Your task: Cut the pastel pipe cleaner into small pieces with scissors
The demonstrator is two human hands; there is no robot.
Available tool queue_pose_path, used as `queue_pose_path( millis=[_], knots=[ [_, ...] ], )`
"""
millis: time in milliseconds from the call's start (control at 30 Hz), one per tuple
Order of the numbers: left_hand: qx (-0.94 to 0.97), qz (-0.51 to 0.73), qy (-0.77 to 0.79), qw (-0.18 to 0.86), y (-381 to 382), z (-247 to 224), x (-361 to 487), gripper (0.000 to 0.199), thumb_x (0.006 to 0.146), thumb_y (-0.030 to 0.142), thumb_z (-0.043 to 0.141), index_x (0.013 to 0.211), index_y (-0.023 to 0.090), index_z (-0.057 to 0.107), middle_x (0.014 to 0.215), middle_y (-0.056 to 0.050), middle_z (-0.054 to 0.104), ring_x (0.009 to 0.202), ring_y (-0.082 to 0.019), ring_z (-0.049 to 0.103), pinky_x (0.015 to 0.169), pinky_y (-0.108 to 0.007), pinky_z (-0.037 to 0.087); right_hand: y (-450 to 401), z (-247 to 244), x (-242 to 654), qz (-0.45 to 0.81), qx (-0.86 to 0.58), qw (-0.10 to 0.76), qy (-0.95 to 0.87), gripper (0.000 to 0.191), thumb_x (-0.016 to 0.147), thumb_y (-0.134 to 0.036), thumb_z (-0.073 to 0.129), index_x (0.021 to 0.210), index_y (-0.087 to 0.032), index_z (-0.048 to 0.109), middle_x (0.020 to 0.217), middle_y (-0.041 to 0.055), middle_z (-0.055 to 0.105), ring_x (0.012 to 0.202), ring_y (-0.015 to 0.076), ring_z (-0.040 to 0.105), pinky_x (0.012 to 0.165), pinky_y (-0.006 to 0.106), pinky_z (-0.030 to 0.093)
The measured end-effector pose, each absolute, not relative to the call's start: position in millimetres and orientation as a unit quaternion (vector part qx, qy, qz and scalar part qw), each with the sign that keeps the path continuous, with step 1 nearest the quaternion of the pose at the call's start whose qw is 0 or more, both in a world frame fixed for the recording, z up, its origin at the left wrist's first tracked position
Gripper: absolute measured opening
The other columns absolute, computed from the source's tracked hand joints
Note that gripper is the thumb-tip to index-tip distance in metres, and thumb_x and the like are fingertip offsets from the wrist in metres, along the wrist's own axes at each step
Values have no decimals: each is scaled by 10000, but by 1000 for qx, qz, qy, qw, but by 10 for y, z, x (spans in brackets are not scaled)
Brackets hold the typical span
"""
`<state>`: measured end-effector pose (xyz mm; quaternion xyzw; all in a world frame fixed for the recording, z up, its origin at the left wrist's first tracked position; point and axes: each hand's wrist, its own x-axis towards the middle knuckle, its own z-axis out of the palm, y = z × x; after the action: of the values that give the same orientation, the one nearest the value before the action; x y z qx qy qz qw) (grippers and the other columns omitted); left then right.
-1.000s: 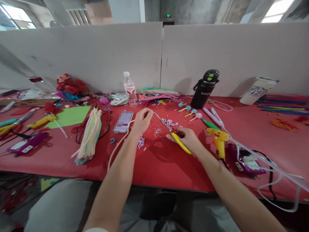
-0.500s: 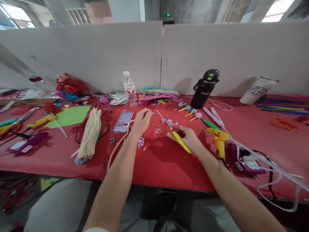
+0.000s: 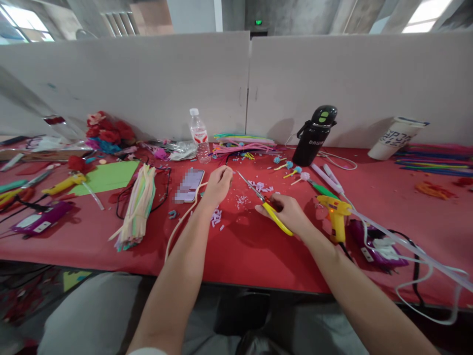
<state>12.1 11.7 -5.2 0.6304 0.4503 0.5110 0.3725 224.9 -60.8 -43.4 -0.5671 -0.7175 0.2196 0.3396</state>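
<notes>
My left hand (image 3: 219, 183) is closed in a pinch above the table, left of centre. A cream fuzzy pipe cleaner (image 3: 180, 224) runs from it down along my forearm; its gripped end is hidden by the fingers. In my right hand (image 3: 286, 209) are scissors (image 3: 275, 218) with yellow and red handles, their blades pointing up and left. The blade tips are close to my left fingertips but apart from them. Below lie short lilac cut pieces (image 3: 216, 217), tiny pale scraps (image 3: 242, 200) and a second group of lilac pieces (image 3: 261, 187).
A phone (image 3: 190, 185) and a bundle of pipe cleaners (image 3: 138, 207) lie at left. Farther back stand a water bottle (image 3: 200, 138) and a black flask (image 3: 313, 138). A yellow glue gun (image 3: 335, 217) and a purple power strip (image 3: 375, 249) with cables sit at right.
The scissor tips have shifted very slightly left toward my left fingertips. Both hands keep their hold, and the other things stay in place.
</notes>
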Motion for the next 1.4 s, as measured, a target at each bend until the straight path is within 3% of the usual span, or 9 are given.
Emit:
queue_pose_path(
  millis=[467,1400],
  knots=[
    [627,518,448,371,125,-62,121,261,842,308,464,619,198,385,529,46,355,450,-90,341,429,-215,271,-627,-423,2237,186,-580,338,-717,503,711,-600,665,615,-200,376,567,-49,305,537,97,282,475,248,202],
    [637,511,421,396,102,-63,123,264,851,306,467,633,199,362,542,45,319,463,-89,315,425,-213,243,-603,-439,2254,197,-583,333,-715,568,691,-677,646,605,-199,351,572,-50,278,544,97,263,475,244,194]
  ],
)
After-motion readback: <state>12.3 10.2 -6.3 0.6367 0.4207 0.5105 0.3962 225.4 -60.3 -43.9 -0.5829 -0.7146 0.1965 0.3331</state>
